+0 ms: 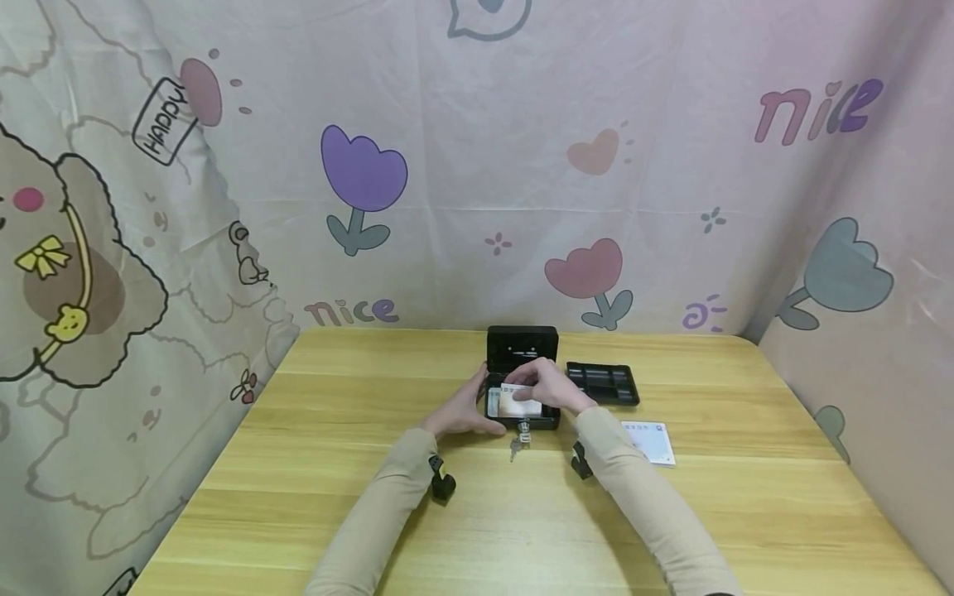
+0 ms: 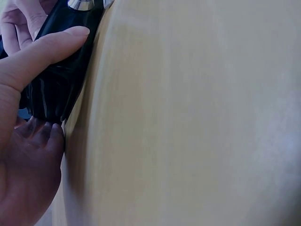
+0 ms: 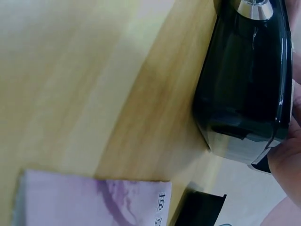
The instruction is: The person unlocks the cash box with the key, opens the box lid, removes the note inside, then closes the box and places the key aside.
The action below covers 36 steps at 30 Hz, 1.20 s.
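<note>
A small black cash box (image 1: 544, 420) stands on the table with its lid raised and a keyed lock at the front. My left hand (image 1: 464, 407) grips the box's left end, its thumb (image 2: 66, 44) lying across the front wall. Over the open box, my right hand (image 1: 550, 385) pinches a pale printed banknote (image 1: 522, 406) between thumb and fingers. The note is inside the box opening, above other pale paper. In the right wrist view, the box's glossy wall (image 3: 244, 80) hides most of the fingers.
A black compartment tray (image 1: 607, 383) lies right of the box. Nearer me, beside the right forearm, is a stack of banknotes (image 1: 652, 443), pinkish in the right wrist view. Keys (image 1: 516, 447) hang from the lock onto the wooden table (image 1: 507, 530). A printed cloth (image 1: 462, 165) hangs behind.
</note>
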Motion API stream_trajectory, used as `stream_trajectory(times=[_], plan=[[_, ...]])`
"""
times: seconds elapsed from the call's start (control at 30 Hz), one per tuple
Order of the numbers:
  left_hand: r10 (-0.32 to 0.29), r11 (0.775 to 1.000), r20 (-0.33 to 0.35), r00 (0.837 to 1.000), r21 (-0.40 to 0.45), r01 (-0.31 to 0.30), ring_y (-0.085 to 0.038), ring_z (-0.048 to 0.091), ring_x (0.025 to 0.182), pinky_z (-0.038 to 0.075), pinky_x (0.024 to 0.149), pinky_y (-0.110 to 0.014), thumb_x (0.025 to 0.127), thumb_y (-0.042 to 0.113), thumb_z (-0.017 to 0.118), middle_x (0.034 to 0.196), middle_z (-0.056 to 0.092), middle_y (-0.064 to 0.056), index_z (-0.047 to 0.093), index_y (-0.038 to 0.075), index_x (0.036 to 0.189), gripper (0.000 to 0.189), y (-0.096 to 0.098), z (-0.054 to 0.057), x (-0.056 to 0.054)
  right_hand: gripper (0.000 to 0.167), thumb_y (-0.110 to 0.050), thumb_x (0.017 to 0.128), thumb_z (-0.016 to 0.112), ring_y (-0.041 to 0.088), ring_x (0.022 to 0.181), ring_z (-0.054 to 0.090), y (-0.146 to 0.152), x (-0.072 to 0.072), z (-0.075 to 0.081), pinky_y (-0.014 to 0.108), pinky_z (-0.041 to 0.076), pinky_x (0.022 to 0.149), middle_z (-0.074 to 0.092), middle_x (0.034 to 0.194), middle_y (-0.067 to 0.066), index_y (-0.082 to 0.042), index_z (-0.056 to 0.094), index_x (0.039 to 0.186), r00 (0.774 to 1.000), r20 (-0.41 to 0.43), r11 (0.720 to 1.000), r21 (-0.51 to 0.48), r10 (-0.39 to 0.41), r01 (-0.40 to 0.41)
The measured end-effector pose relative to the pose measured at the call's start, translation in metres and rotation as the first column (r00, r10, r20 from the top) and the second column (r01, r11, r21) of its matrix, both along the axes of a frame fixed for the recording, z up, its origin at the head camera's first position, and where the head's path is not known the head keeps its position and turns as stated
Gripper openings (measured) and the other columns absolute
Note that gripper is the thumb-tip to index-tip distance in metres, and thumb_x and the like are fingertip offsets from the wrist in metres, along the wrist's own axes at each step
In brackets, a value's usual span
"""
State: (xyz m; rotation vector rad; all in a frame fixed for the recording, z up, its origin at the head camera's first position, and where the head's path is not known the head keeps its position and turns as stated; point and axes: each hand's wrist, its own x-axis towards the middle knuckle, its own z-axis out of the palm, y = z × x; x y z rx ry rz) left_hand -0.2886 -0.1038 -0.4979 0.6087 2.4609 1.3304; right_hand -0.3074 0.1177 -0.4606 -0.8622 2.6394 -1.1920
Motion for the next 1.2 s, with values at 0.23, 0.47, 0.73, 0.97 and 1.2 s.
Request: stream_trajectory(times=[0.23,0.47,0.73,0.97,1.2], plan=[[0.004,1.0,0.004,1.0,-0.011,-0.004,-0.038,0.02,0.155,0.022,0.128,-0.049,0.073,0.024,0.092,0.169,0.006,-0.022,-0.002,0.005,0.162,0.131,0.0,-0.001,0.0,0.02,-0.006,0.088,0.075,0.01,0.082,0.068,0.003,-0.004,-0.004,0.02,0.056,0.07,0.078,0.106,0.015,-0.003,0.078,0.107,0.999,-0.043,0.998,-0.053,0.022,-0.024],[-0.012,1.0,0.005,1.0,0.013,0.012,-0.038,0.019,0.156,0.021,0.129,-0.048,0.073,0.021,0.091,0.169,0.004,-0.023,-0.005,0.002,0.161,0.132,0.0,-0.001,-0.002,0.02,-0.005,0.091,0.071,0.009,0.08,0.065,0.006,-0.003,-0.003,0.019,0.056,0.068,0.076,0.102,0.016,-0.001,0.077,0.109,0.999,-0.051,0.994,-0.111,0.002,-0.008],[-0.005,1.0,0.008,1.0,0.025,0.005,-0.038,0.017,0.156,0.019,0.129,-0.047,0.072,0.021,0.092,0.168,0.006,-0.025,-0.004,0.002,0.161,0.132,0.001,0.0,-0.001,0.021,-0.004,0.092,0.069,0.025,0.099,0.071,0.007,0.0,0.003,0.022,0.059,0.079,0.076,0.112,0.019,-0.001,0.076,0.112,0.995,-0.075,0.982,-0.184,-0.06,0.046],[-0.006,1.0,-0.003,1.0,0.005,0.006,-0.038,0.019,0.156,0.019,0.129,-0.048,0.072,0.022,0.092,0.168,0.007,-0.024,-0.003,0.001,0.161,0.132,0.001,-0.001,-0.002,0.018,-0.008,0.09,0.073,0.02,0.093,0.07,0.01,0.003,0.011,0.019,0.055,0.071,0.076,0.11,0.018,-0.002,0.078,0.106,0.98,-0.073,0.958,-0.236,-0.184,0.162],[-0.006,1.0,0.003,1.0,0.007,0.006,-0.039,0.018,0.156,0.018,0.129,-0.048,0.072,0.021,0.092,0.168,0.007,-0.025,-0.004,0.001,0.161,0.132,0.001,-0.001,-0.001,0.019,-0.011,0.091,0.074,0.03,0.104,0.071,0.023,0.009,0.021,0.018,0.057,0.08,0.075,0.111,0.017,-0.003,0.078,0.108,0.982,-0.034,0.943,-0.288,-0.185,0.167]])
